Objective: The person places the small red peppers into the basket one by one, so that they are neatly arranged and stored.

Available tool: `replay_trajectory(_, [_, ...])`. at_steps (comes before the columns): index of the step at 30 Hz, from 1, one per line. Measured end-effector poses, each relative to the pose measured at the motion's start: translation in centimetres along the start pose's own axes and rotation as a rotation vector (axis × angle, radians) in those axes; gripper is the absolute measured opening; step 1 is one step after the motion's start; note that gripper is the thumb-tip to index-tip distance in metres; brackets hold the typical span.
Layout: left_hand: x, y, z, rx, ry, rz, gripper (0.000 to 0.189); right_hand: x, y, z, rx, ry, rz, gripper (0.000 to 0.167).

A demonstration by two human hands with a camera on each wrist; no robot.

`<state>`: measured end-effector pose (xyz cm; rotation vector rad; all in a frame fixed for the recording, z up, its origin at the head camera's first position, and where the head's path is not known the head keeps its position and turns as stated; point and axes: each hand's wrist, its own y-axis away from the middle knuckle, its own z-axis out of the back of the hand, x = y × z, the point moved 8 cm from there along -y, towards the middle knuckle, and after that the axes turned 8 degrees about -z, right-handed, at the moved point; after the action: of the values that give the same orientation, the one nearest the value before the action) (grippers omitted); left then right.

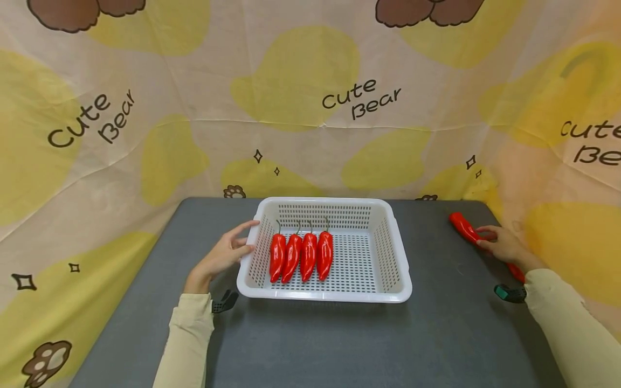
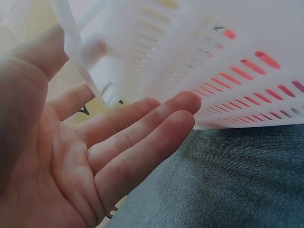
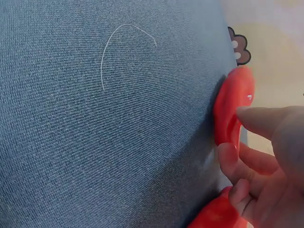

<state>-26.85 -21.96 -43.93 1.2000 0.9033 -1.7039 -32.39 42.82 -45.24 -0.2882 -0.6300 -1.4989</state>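
Note:
A white slotted basket stands mid-table with several shiny red chili peppers side by side in its left half. At its left rim, my left hand holds the edge with thumb and forefinger. Lower fingers lie fairly straight along the outside of the wall in the left wrist view. Far to the right, my right hand pinches a red chili pepper that lies slanted near the table's right edge. A second loose pepper lies close under that hand, partly hidden by it.
The grey table runs around the basket. A cloth backdrop with yellow patches and bear lettering rises behind the table and along both sides. A thin pale thread lies on the tabletop left of the right hand.

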Motion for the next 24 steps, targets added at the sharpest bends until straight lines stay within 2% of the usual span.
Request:
replay_trajectory(11, [0.0, 0.1, -0.1, 0.004, -0.003, -0.006, 0.065, 0.7, -0.5, 0.2, -0.068, 0.074, 0.025, 0.037])
replay_trajectory(19, [-0.1, 0.3, -0.1, 0.002, -0.007, -0.019, 0.065, 1.8, -1.3, -0.8, -0.065, 0.033, 0.066, 0.017])
replay_trajectory(21, [-0.2, 0.2, -0.1, 0.005, 0.0, -0.025, 0.065, 1.8, -1.3, -1.0, -0.062, 0.027, 0.057, 0.018])
replay_trajectory(24, [-0.3, 0.1, -0.1, 0.013, 0.011, -0.029, 0.064, 2.2, -1.2, -1.3, -0.048, 0.024, 0.079, 0.031])
